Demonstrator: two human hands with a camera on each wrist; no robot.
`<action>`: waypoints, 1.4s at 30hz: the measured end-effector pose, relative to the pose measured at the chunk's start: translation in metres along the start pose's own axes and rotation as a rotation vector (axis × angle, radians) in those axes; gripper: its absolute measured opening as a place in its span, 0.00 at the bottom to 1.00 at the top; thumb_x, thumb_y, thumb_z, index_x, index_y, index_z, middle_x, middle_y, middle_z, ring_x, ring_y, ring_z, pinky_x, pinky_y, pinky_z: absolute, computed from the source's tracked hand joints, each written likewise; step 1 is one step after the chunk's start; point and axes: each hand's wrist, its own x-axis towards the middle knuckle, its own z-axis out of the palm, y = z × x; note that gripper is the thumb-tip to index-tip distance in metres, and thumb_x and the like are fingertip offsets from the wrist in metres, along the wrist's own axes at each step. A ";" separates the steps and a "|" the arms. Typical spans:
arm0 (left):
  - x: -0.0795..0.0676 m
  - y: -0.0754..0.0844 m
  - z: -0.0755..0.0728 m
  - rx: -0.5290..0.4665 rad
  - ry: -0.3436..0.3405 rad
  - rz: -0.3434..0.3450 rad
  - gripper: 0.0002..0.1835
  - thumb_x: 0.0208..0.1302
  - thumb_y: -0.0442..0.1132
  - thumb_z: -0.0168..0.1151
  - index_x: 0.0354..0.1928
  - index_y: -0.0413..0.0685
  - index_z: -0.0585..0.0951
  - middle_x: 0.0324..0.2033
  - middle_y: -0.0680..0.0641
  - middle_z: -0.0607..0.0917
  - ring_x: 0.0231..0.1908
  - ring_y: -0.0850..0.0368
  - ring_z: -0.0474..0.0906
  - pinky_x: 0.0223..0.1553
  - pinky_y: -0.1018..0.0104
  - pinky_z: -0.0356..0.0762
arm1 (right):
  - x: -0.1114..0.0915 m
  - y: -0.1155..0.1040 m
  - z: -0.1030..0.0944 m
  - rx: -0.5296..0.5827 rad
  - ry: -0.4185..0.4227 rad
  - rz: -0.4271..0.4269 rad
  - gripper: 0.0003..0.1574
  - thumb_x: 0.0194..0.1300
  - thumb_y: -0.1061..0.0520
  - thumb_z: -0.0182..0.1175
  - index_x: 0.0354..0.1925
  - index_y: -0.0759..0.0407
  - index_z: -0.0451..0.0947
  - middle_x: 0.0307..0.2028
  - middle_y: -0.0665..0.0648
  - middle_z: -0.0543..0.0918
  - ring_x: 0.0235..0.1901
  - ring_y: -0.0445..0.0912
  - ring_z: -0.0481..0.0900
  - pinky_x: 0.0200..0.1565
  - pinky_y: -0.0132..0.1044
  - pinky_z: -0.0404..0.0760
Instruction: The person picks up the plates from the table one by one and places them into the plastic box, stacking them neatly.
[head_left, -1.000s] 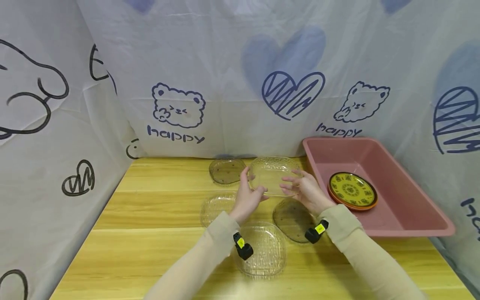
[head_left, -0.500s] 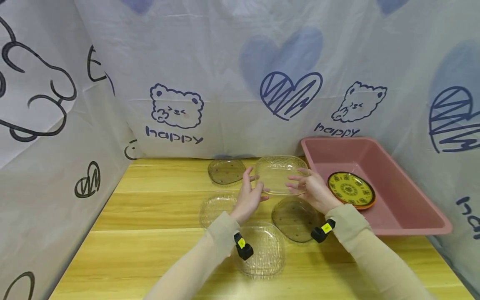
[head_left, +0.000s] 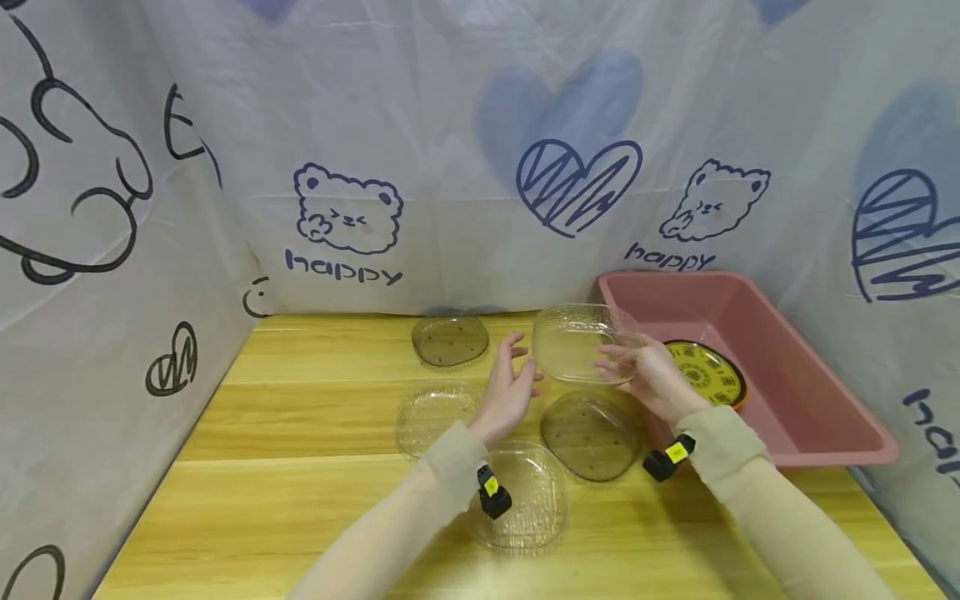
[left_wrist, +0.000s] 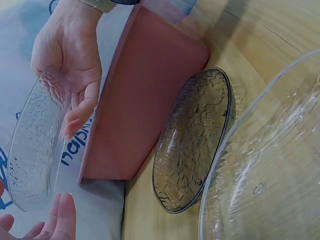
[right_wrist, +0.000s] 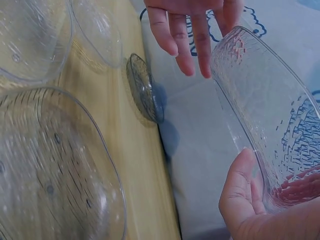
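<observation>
My right hand [head_left: 647, 375] holds a clear textured plate [head_left: 579, 343] by its right edge, raised above the table beside the pink bin [head_left: 810, 392]. In the right wrist view the thumb [right_wrist: 243, 197] curls round the plate's rim [right_wrist: 265, 107]. My left hand [head_left: 512, 382] hovers open just left of the plate, fingers [right_wrist: 192, 30] straight and a little apart from the rim. The left wrist view shows the right hand [left_wrist: 67, 50] against the plate [left_wrist: 32, 140].
A yellow patterned plate [head_left: 708, 372] lies in the pink bin. Two smoky plates [head_left: 450, 340] [head_left: 590, 423] and two clear plates [head_left: 433, 412] [head_left: 527, 497] sit on the wooden table [head_left: 300, 500]. Printed cloth walls close in the back and both sides.
The clear plate has moved right towards the pink bin in my right hand. My left hand has let go of it and stays behind, open.
</observation>
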 end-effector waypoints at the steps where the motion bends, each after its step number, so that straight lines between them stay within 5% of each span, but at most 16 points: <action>1: 0.000 0.000 0.001 0.006 -0.006 0.008 0.27 0.78 0.41 0.41 0.76 0.52 0.55 0.72 0.37 0.63 0.58 0.36 0.79 0.57 0.45 0.83 | -0.001 -0.001 -0.002 0.012 -0.001 0.003 0.41 0.76 0.69 0.34 0.80 0.61 0.33 0.77 0.71 0.52 0.42 0.38 0.83 0.51 0.29 0.84; 4: 0.000 0.001 0.005 0.041 -0.018 0.034 0.25 0.79 0.42 0.42 0.74 0.51 0.57 0.71 0.38 0.64 0.58 0.38 0.79 0.57 0.46 0.83 | -0.003 -0.004 -0.010 0.036 0.000 0.014 0.42 0.75 0.70 0.35 0.81 0.60 0.33 0.70 0.68 0.65 0.42 0.39 0.84 0.53 0.30 0.84; 9: -0.001 0.004 0.011 0.152 -0.025 0.076 0.25 0.79 0.43 0.42 0.74 0.53 0.59 0.71 0.41 0.67 0.57 0.43 0.78 0.55 0.51 0.82 | -0.006 -0.010 -0.023 0.072 -0.003 0.021 0.42 0.76 0.69 0.37 0.81 0.58 0.36 0.48 0.47 0.78 0.44 0.41 0.84 0.56 0.34 0.84; 14: -0.002 0.010 0.020 0.221 -0.041 0.142 0.25 0.79 0.41 0.42 0.74 0.51 0.60 0.69 0.40 0.68 0.60 0.44 0.78 0.61 0.51 0.80 | -0.009 -0.016 -0.035 0.109 0.010 0.029 0.41 0.76 0.68 0.37 0.81 0.56 0.36 0.50 0.47 0.77 0.45 0.41 0.83 0.49 0.33 0.84; 21: -0.001 0.012 0.037 0.284 -0.054 0.246 0.23 0.76 0.38 0.43 0.70 0.46 0.65 0.63 0.40 0.71 0.56 0.48 0.79 0.59 0.60 0.80 | -0.011 -0.024 -0.053 0.107 0.020 0.023 0.44 0.76 0.68 0.36 0.81 0.54 0.30 0.69 0.62 0.65 0.47 0.41 0.83 0.49 0.32 0.85; 28: -0.003 0.012 0.055 0.454 -0.114 0.369 0.21 0.76 0.38 0.45 0.68 0.46 0.68 0.63 0.41 0.73 0.58 0.47 0.78 0.57 0.61 0.81 | -0.018 -0.031 -0.072 0.224 0.049 0.052 0.43 0.79 0.63 0.38 0.82 0.48 0.31 0.50 0.48 0.79 0.45 0.42 0.85 0.47 0.35 0.86; 33: -0.005 0.013 0.067 0.605 -0.165 0.451 0.21 0.77 0.39 0.47 0.68 0.47 0.70 0.62 0.44 0.75 0.56 0.51 0.79 0.60 0.64 0.80 | -0.020 -0.036 -0.087 0.318 0.060 0.069 0.44 0.79 0.63 0.38 0.82 0.46 0.30 0.40 0.47 0.87 0.42 0.44 0.86 0.45 0.36 0.87; 35: -0.006 0.013 0.072 0.662 -0.191 0.479 0.21 0.77 0.40 0.48 0.69 0.48 0.70 0.63 0.45 0.75 0.57 0.52 0.80 0.62 0.64 0.79 | -0.020 -0.036 -0.094 0.327 0.064 0.073 0.43 0.79 0.62 0.37 0.82 0.46 0.30 0.38 0.47 0.88 0.41 0.44 0.86 0.51 0.38 0.86; 37: -0.006 0.013 0.077 0.718 -0.217 0.508 0.21 0.78 0.42 0.48 0.69 0.49 0.71 0.65 0.46 0.75 0.59 0.53 0.79 0.64 0.65 0.78 | -0.019 -0.036 -0.101 0.330 0.071 0.080 0.42 0.80 0.61 0.36 0.82 0.45 0.31 0.40 0.46 0.88 0.43 0.43 0.86 0.65 0.43 0.79; 39: -0.007 0.013 0.082 0.764 -0.242 0.538 0.22 0.78 0.43 0.49 0.70 0.50 0.71 0.67 0.46 0.74 0.63 0.54 0.77 0.67 0.65 0.75 | -0.019 -0.036 -0.106 0.332 0.081 0.087 0.42 0.80 0.61 0.35 0.82 0.43 0.31 0.54 0.50 0.85 0.55 0.47 0.82 0.77 0.46 0.64; 42: -0.007 0.014 0.089 0.823 -0.275 0.583 0.22 0.78 0.44 0.51 0.70 0.52 0.71 0.68 0.47 0.73 0.66 0.54 0.74 0.70 0.65 0.72 | -0.018 -0.035 -0.113 0.359 0.089 0.097 0.41 0.80 0.59 0.32 0.81 0.40 0.28 0.77 0.53 0.62 0.75 0.51 0.61 0.81 0.45 0.45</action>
